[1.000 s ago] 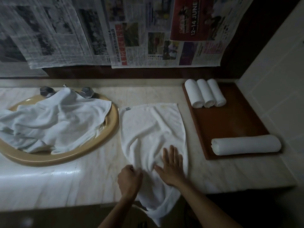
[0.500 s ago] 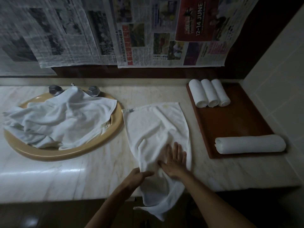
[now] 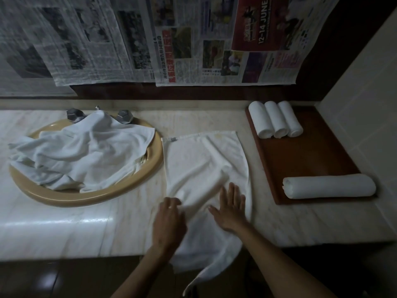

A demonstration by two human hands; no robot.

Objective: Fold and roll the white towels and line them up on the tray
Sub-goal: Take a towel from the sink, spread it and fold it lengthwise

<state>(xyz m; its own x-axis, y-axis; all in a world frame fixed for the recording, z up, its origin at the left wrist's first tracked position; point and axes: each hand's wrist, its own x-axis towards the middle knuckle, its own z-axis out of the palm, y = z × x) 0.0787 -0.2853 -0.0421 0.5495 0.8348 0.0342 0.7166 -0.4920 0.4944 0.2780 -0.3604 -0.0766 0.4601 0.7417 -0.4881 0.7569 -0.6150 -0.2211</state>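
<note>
- Four rolls already lie on the tray: three small rolls side by side at its far end, well beyond the right fingertips, and one long roll crosswise at its near end, to the right of those fingers and apart from them.
- One towel is in hand, spread on the counter between sink and tray, its near end hanging over the counter edge below the wrists. It is still creased just ahead of the fingers and, as I judge, not yet folded or rolled.
- Right hand lies flat on the towel, fingers straight and spread, pressing the cloth down.
- Left hand sits at the towel's left edge, just beside the right thumb; its fingers look curled on the cloth, but blur keeps me from telling whether they pinch it.
- More towels lie in an unfolded heap over the sink, well to the left of the left fingers, so most of the work seems to remain.
</note>
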